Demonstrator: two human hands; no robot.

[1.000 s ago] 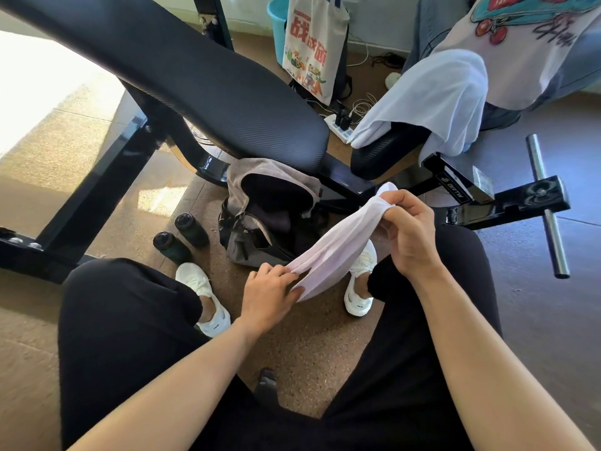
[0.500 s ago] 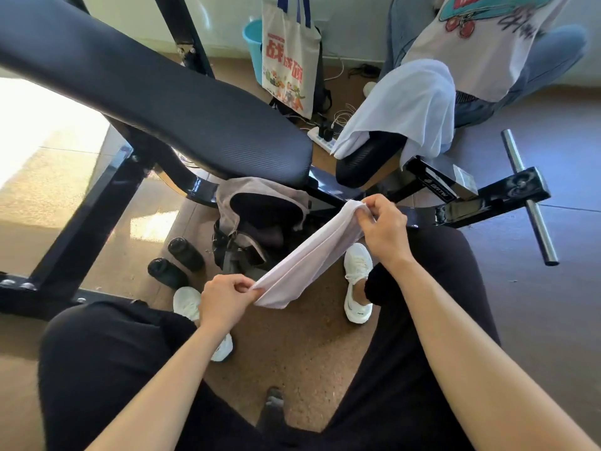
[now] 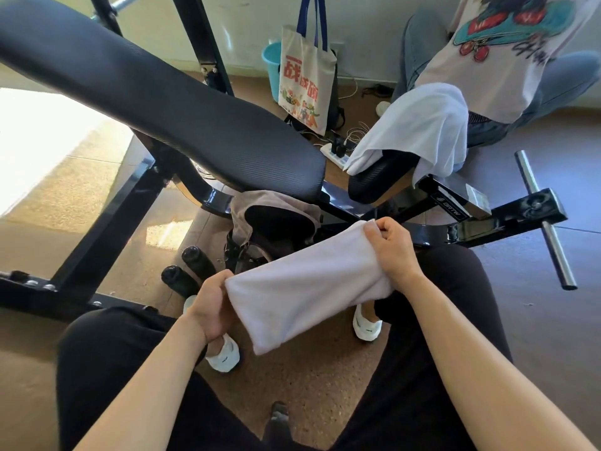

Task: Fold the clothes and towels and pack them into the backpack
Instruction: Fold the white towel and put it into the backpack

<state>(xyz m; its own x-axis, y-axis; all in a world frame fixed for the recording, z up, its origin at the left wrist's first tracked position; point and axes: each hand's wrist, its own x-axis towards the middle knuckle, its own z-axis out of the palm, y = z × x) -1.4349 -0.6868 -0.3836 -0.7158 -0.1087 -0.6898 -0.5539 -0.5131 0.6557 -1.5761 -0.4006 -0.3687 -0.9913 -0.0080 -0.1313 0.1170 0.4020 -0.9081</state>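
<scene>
A white towel (image 3: 302, 288) is stretched between both hands above my knees, folded into a broad band. My left hand (image 3: 213, 304) grips its near left end and my right hand (image 3: 392, 249) pinches its far right corner. Beyond it on the floor stands the grey backpack (image 3: 257, 206), its top open and dark inside, tucked under the bench. Another white cloth (image 3: 419, 131) is draped over a black pad at the upper right. A printed T-shirt (image 3: 507, 50) and blue jeans (image 3: 559, 86) lie behind it.
A black weight bench (image 3: 169, 109) slants across the upper left, its frame (image 3: 507, 219) and steel bar (image 3: 546, 222) to the right. Two black bottles (image 3: 188, 268) stand left of the backpack. A tote bag (image 3: 305, 79), blue bucket (image 3: 271, 66) and power strip (image 3: 335, 154) are behind.
The towel was a narrow twisted strip a second ago; now it is spread into a wide flat band. Both hands have moved apart and the view has tilted slightly up.
</scene>
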